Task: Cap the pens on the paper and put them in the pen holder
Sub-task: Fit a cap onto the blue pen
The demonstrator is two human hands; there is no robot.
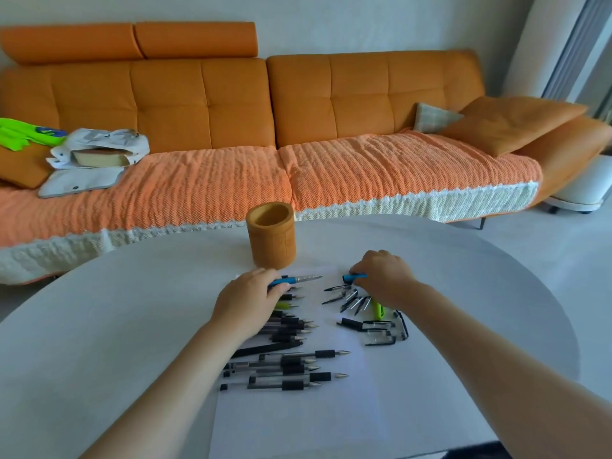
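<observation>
A sheet of white paper (347, 402) lies on the round white table (116, 326). Several uncapped pens (284, 366) lie in a row on its left half, tips pointing right. Several loose caps (367, 323) lie on the right half, one of them green. My left hand (248, 293) grips a blue pen (299, 279) with a silver front end, tip pointing right. My right hand (384, 274) pinches a blue cap (354, 277) just right of that tip. The tan cylindrical pen holder (272, 240) stands upright behind the paper, and looks empty.
An orange sofa (298, 104) with a knitted cover runs along the far side of the table. On its left end lie a white bag with a book (99, 154) and something neon green. The floor shows to the right.
</observation>
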